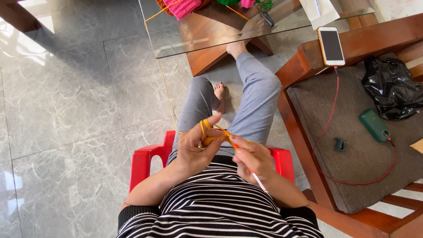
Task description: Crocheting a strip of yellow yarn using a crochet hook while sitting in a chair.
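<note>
seen from above over a striped lap: left hand (194, 147) looped with thin orange yarn (206, 128) and pinching a small crocheted piece (214, 139); right hand (252, 158) clamped on a slim crochet hook (257, 180), close together above a glossy red plastic stool (145, 158) on grey marble tiles (61, 110).

Brightness: bright daylight, even across the frame.
Source: upper left of the frame, where white patches lie on the grey marble floor (66, 101).
Glare: pale sheen on the glass tabletop (211, 37) at top centre.
Shadows: soft, short, under the red chair (145, 161).
Sharpness: crisp at centre; the hands slightly soft.
Distortion: wide-angle bending of straight lines near the edges.
</note>
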